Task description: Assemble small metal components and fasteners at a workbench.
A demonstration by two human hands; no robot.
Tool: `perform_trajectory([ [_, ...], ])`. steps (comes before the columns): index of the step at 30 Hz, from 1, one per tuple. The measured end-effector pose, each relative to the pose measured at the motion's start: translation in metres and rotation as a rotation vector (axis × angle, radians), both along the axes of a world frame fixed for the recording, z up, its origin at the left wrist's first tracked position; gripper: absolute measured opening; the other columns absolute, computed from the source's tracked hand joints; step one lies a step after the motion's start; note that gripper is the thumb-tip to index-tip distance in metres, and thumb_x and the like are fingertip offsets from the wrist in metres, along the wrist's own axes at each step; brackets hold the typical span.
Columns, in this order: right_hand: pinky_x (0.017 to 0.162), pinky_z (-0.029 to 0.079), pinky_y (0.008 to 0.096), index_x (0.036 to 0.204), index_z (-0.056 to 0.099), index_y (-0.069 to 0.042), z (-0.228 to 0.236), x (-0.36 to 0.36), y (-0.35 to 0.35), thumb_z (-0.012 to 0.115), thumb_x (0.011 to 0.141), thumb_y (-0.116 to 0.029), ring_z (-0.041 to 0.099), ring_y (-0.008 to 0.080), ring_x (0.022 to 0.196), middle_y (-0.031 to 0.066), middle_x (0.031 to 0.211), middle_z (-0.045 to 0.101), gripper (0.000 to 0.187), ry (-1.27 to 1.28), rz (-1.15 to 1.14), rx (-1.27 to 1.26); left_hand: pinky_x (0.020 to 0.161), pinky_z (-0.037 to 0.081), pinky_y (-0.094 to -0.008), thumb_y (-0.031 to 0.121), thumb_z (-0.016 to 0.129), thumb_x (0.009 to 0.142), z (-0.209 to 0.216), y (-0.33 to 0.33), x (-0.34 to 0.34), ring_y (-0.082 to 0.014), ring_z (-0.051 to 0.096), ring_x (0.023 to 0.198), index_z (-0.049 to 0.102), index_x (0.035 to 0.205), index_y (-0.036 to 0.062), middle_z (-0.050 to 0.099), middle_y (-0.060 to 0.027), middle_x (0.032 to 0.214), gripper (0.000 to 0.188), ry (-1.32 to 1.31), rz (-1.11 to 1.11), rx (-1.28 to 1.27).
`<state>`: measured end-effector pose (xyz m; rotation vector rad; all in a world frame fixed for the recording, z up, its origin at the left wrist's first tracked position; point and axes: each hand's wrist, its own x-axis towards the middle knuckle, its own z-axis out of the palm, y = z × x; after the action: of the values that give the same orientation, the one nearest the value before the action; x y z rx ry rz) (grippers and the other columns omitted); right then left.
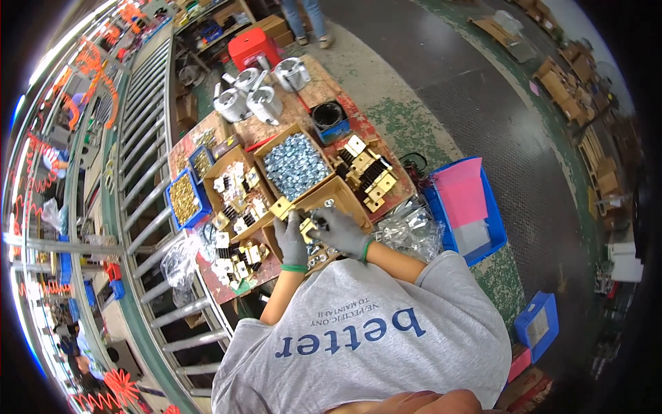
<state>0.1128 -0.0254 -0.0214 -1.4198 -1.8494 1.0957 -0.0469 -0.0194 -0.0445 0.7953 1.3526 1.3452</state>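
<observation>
My left hand, in a grey glove with a green cuff, is closed with fingertips on a brass-coloured metal block. My right hand, gloved the same way, has its fingers curled over small metal pieces; what is between them cannot be made out. Both hands are over a cardboard box at the near side of the bench, with brass and silver parts in it. Just beyond stands a box of silvery nuts or similar small fittings. To its left, another carton bears white, black and brass parts.
Brass-and-black assemblies lie at right and near left. A blue bin of brass screws sits at the left edge. Silver cylindrical pieces and a black-mouthed can stand farther back. A roller conveyor runs along the left.
</observation>
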Motion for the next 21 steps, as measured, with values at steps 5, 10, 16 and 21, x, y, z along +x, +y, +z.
perform_trajectory([
  [5, 0.081, 0.05, 0.0439, 0.109, 0.06, -0.004, -0.011, 0.009, 0.007, 0.065, 0.087, -0.034, 0.064, 0.036, 0.092, 0.018, 0.105, 0.063, 0.037, 0.119, -0.152, -0.041, 0.082, 0.048, -0.0306, 0.019, 0.058, 0.097, -0.001, -0.001, 0.007, -0.0146, 0.058, 0.091, 0.055, 0.113, -0.0006, 0.063, -0.0067, 0.102, 0.025, 0.009, 0.079, 0.048],
  [10, 0.081, 0.051, 0.0405, 0.11, 0.062, -0.003, -0.002, 0.001, 0.003, 0.066, 0.088, -0.032, 0.066, 0.0305, 0.092, 0.0168, 0.103, 0.065, 0.036, 0.101, -0.027, 0.135, 0.08, 0.049, -0.0311, 0.022, 0.058, 0.096, 0.0, 0.001, 0.013, -0.0154, 0.058, 0.09, 0.054, 0.112, -0.0006, 0.062, -0.0079, 0.102, 0.028, -0.012, 0.085, -0.029],
  [16, 0.077, 0.052, 0.0375, 0.111, 0.062, -0.003, 0.002, 0.004, 0.008, 0.061, 0.093, -0.03, 0.069, 0.0288, 0.087, 0.0156, 0.097, 0.069, 0.033, 0.164, -0.036, -0.13, 0.082, 0.049, -0.0286, 0.018, 0.055, 0.099, 0.014, -0.01, 0.016, -0.0121, 0.058, 0.092, 0.053, 0.117, 0.0012, 0.062, -0.0047, 0.102, 0.025, -0.145, 0.129, -0.074],
  [21, 0.077, 0.051, 0.0285, 0.122, 0.056, 0.0, 0.011, -0.008, -0.001, 0.062, 0.095, -0.022, 0.063, 0.0138, 0.088, 0.0026, 0.099, 0.067, 0.035, 0.522, 0.065, -0.266, 0.089, 0.047, -0.0294, 0.019, 0.053, 0.1, 0.021, -0.014, 0.02, -0.0129, 0.057, 0.1, 0.051, 0.124, 0.0002, 0.06, -0.0053, 0.111, 0.031, -0.183, -0.082, -0.002],
])
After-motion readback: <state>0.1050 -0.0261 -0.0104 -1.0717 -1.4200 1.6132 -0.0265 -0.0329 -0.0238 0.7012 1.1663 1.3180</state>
